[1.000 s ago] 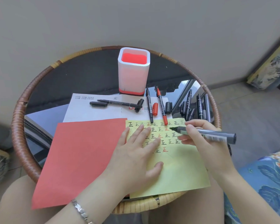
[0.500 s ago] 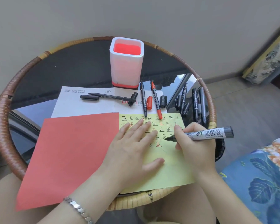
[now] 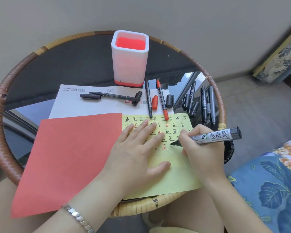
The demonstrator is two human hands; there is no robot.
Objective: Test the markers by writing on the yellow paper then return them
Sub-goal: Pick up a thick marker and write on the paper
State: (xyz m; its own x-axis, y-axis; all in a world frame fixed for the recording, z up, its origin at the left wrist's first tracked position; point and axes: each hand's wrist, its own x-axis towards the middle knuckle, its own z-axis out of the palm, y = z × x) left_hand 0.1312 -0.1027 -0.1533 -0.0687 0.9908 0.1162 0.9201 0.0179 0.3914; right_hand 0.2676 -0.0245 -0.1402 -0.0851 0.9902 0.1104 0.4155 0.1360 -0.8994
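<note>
Your left hand (image 3: 138, 153) presses flat, fingers straight, on the yellow paper (image 3: 176, 175) at lower centre; your right hand (image 3: 202, 148) grips a thick marker (image 3: 215, 136), tip touching the paper.

Head view — single wide-angle camera worn on the person's head, facing forward and steeply down onto the round dark glass table with woven rattan rim (image 3: 0, 132). Close range: the left hand (image 3: 134, 153) and right hand (image 3: 200, 148) fill lower centre, and the barcode on the thick grey-barrelled black marker (image 3: 215, 136) shows as separate bars. Upper frame — plain beige wall (image 3: 158, 12); right edge, grey floor (image 3: 259, 106).
</note>
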